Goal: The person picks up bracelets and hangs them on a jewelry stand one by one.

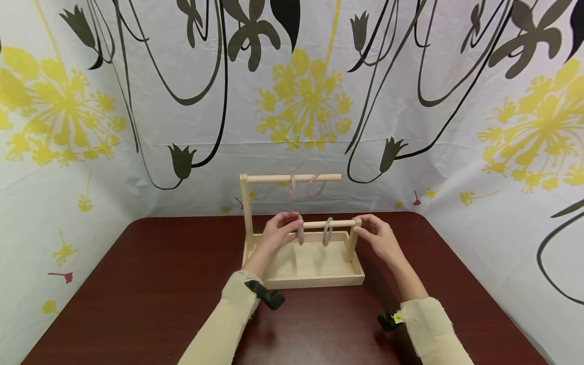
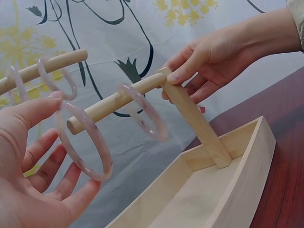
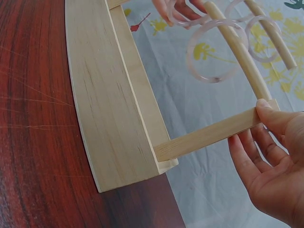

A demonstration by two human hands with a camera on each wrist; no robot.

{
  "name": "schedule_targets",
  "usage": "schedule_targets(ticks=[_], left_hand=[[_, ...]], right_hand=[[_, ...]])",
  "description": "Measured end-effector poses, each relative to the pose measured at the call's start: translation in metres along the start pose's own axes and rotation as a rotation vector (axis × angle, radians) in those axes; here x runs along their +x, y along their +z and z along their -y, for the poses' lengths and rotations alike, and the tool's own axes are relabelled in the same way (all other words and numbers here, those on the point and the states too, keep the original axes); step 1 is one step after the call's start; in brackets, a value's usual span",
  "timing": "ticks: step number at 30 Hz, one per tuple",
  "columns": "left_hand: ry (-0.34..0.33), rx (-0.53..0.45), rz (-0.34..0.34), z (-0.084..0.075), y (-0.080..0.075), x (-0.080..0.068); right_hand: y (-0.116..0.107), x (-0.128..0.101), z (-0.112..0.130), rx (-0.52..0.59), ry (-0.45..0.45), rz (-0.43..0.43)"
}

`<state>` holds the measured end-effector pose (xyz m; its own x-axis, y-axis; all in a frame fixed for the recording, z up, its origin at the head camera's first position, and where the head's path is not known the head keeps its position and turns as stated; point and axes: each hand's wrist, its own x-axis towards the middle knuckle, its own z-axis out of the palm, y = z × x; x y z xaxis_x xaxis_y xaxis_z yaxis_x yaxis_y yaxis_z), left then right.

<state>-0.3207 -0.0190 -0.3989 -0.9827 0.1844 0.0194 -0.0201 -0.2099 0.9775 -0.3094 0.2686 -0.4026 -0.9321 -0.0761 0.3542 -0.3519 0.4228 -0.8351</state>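
Presently the left hand [image 2: 28,175] pinches a translucent pale-pink glass-like bangle [image 2: 84,142] at the free left end of the lower wooden dowel rod [image 2: 118,99], thumb and fingers curled on its rim. Right hand [image 1: 378,235] clamps the short upright wooden post [image 3: 209,135] where the rod joins it. A second pink bangle [image 1: 327,231] hangs further right on the same rod; two more sit on the far upper rod [image 1: 292,178].

Judgement: bangle looks rigid, smooth, light, probably brittle and slippery; best held across the rim. Light wooden tray stand [image 1: 315,279] sits mid-table [image 1: 137,284].
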Motion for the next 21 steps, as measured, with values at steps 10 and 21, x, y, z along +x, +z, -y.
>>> schedule_targets(ticks=[10, 21], left_hand=[[0.008, -0.028, 0.026, 0.004, 0.011, 0.005], [0.018, -0.021, 0.064, 0.009, 0.017, 0.009]], right_hand=[[0.001, -0.001, 0.003, -0.012, 0.005, -0.003], [0.001, -0.004, 0.015, -0.013, 0.004, 0.003]])
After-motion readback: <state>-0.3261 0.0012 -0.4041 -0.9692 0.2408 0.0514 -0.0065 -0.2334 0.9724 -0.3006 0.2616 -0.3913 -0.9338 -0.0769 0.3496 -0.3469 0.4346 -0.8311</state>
